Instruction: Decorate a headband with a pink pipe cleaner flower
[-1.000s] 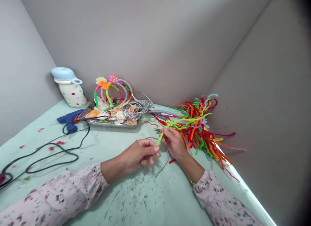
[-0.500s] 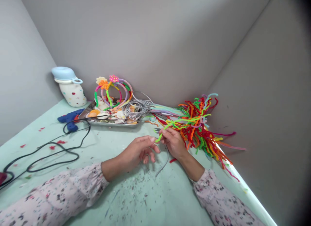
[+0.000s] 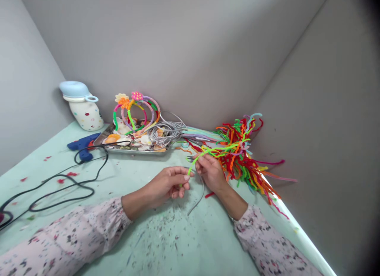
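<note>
A bright lime-green pipe cleaner [image 3: 218, 148] curves between my hands, its far part lying over a heap of other pipe cleaners. My left hand [image 3: 170, 182] pinches it near its lower end, thumb against fingers. Close by on the right, my right hand [image 3: 210, 172] has its thumb and fingers closed around it. A thin grey wire [image 3: 199, 200] hangs below my right hand and curves down toward the table; where its upper end sits is hidden by the fingers.
Multicoloured pipe cleaners [image 3: 237, 161] pile up at the right. A metal tray [image 3: 139, 151] holds scraps and a coil of grey wire [image 3: 168, 132], with decorated headbands [image 3: 136, 110] on it. Left are a blue glue gun [image 3: 83, 145], its black cord [image 3: 62, 184] and a bottle [image 3: 86, 114].
My left hand has closed its pinch on the lime-green pipe cleaner, whose length now bends in an arc between both hands. The view has shifted slightly.
</note>
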The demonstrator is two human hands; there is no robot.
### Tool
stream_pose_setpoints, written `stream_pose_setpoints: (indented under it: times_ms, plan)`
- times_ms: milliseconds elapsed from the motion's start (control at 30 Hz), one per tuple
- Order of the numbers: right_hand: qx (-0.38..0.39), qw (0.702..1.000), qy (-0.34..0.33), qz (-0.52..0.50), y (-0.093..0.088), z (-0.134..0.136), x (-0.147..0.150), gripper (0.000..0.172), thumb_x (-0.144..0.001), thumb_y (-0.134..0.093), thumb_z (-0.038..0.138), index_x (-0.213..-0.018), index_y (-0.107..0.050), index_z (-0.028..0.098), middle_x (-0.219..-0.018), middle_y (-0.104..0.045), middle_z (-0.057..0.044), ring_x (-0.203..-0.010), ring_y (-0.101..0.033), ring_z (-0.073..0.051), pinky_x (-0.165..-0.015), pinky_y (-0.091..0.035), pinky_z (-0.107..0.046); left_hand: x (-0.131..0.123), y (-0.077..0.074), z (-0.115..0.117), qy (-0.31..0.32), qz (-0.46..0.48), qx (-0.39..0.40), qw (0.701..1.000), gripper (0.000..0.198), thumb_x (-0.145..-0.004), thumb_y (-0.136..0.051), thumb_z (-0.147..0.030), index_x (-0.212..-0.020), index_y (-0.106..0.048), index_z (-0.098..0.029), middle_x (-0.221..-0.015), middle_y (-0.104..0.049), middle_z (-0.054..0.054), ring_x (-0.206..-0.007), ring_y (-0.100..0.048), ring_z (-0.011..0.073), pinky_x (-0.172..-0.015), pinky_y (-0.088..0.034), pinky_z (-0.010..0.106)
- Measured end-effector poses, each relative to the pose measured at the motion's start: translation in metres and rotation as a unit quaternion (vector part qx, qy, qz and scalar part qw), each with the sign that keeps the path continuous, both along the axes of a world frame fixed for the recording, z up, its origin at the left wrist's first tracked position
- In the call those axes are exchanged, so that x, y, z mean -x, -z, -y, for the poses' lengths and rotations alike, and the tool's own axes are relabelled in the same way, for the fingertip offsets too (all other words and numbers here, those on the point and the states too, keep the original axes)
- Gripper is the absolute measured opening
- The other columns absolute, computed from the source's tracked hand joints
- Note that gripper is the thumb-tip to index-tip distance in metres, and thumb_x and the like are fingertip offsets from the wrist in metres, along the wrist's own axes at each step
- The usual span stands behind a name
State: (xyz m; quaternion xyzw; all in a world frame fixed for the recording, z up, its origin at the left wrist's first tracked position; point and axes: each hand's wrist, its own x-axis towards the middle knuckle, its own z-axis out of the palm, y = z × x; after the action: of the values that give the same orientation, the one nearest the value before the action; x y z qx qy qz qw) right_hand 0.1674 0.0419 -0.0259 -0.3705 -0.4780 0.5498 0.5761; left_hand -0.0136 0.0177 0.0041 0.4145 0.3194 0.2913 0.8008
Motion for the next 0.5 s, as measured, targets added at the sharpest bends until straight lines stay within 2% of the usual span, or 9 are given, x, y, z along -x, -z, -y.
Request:
stream_pose_setpoints:
  times_ms: [200,333,500]
  plan:
    - [0.013,0.983,0.158,-0.097,-0.03,-0.01,-0.013,0.031,-0.074,-0.07,0.044,-0.088,-0.067,0.017,-0.055,-0.05,0.006,-0.045,-0.04,-0.005,-0.04,-0.029,-0.017,-0.001,-0.002,0.002,-0.008,-0.03,-0.015,0.999,0.018,-0.079,-0.062,-0.025,-0.093,-0.059,-0.014,-0.052,-0.056,-0.004,-0.031,-0.039,0.0023,-0.033,-0.019,0.015]
    - [0.035,0.973,0.171,-0.152,-0.046,-0.015,-0.029,0.032,-0.072,-0.073,0.043,-0.089,-0.066,0.016,-0.059,-0.049,0.006,-0.044,-0.04,-0.002,-0.037,-0.029,-0.013,-0.001,0.0,0.004,-0.022,-0.06,-0.07,0.995,0.02,-0.08,-0.059,-0.029,-0.095,-0.056,-0.016,-0.046,-0.051,-0.007,-0.03,-0.031,0.0026,-0.033,-0.018,0.016]
    - [0.029,0.964,0.199,-0.171,-0.055,-0.021,-0.051,0.027,-0.069,-0.075,0.036,-0.081,-0.062,0.016,-0.056,-0.047,0.008,-0.042,-0.038,-0.001,-0.035,-0.029,-0.013,0.0,-0.003,0.01,0.005,-0.104,-0.153,0.983,0.032,-0.082,-0.057,-0.034,-0.109,-0.051,-0.018,-0.047,-0.049,-0.009,-0.033,-0.03,0.0047,-0.035,-0.021,0.016]
